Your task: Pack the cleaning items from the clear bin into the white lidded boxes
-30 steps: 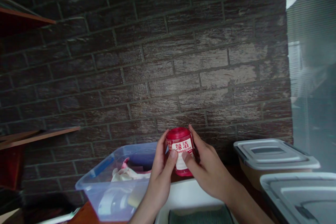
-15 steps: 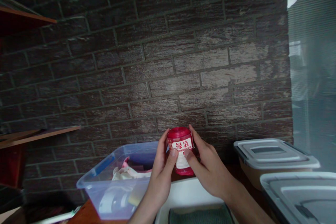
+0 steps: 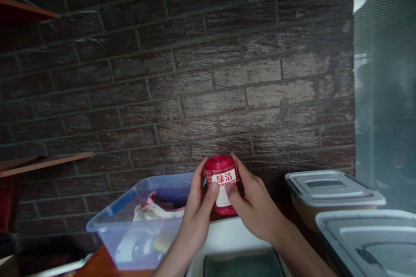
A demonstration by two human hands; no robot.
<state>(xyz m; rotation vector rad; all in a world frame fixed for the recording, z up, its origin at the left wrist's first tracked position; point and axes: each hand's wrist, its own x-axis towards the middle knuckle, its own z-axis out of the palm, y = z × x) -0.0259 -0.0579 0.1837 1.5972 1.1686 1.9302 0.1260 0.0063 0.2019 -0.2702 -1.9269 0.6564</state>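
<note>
A roll of red plastic bags (image 3: 222, 165) with a white and red printed label is held upright between both hands, at the lower middle of the head view. My left hand (image 3: 197, 214) grips its left side, thumb on the label and fingers behind. On the right side, my right hand (image 3: 258, 207) closes round it in the same way, its thumb pressed to the label. The rear of the roll and several fingertips are hidden. Just below the hands is a white bin (image 3: 227, 234) with something dark green and textured inside.
Left of the hands stands a translucent blue plastic tub (image 3: 107, 225) with white and pink cloth inside. Two lidded storage boxes, one behind (image 3: 334, 190) and one in front (image 3: 383, 242), stand at right. A brick wall (image 3: 195, 73) rises behind; wooden shelves (image 3: 48, 162) jut in at left.
The view has shifted slightly, so the tub, boxes and wall appear a little further left. Both hands keep the same hold on the roll.
</note>
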